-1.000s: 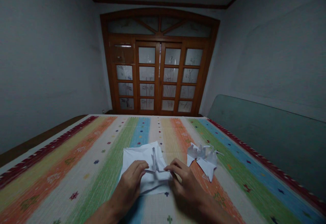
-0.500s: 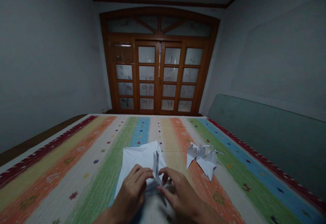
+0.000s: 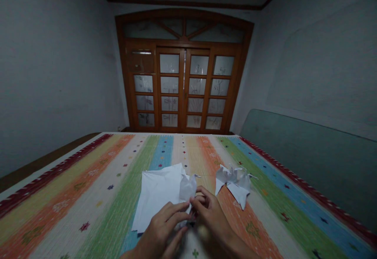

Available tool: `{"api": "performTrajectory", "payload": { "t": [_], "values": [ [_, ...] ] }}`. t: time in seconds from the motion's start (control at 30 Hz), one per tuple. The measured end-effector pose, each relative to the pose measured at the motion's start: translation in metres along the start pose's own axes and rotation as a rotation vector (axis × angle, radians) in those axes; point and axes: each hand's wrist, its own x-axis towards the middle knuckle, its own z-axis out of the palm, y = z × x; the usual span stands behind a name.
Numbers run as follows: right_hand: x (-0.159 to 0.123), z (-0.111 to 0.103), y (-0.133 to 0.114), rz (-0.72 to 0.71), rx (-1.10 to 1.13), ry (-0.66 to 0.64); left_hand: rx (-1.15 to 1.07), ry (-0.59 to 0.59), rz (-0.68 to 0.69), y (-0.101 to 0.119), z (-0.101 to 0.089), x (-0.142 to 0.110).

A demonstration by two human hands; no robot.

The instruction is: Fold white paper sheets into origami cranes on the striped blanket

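Left hand (image 3: pixel 163 229), right hand (image 3: pixel 210 221) on folded paper (image 3: pixel 157 196) (slightly blurred)

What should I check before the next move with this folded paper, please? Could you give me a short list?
1. The right hand grips the folded paper piece: ok, its fingers pinch the lower part.
2. The left hand also holds the piece: cannot tell, its fingers reach the lower edge, but contact is unclear.
3. The lower folds are sharp: cannot tell, the hands hide them.
4. The white paper sheet lies flat on the striped cover: ok.
5. The other folded paper figure is apart from the hands: ok, it lies to their right.
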Motion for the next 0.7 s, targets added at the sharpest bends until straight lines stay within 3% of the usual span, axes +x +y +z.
{"api": "performTrajectory", "payload": {
  "t": [0.17, 0.3, 0.7],
  "values": [
    [-0.001, 0.002, 0.000, 0.033, -0.023, -0.055, -0.240, 0.214, -0.462, 0.004, -0.001, 0.008],
    [-0.006, 0.005, 0.001, 0.076, -0.068, -0.091, -0.491, 0.262, -0.685, 0.001, 0.001, 0.010],
    [-0.009, 0.007, -0.003, 0.029, -0.004, -0.108, -0.581, 0.094, -0.675, 0.011, -0.007, 0.016]
  ]
}}
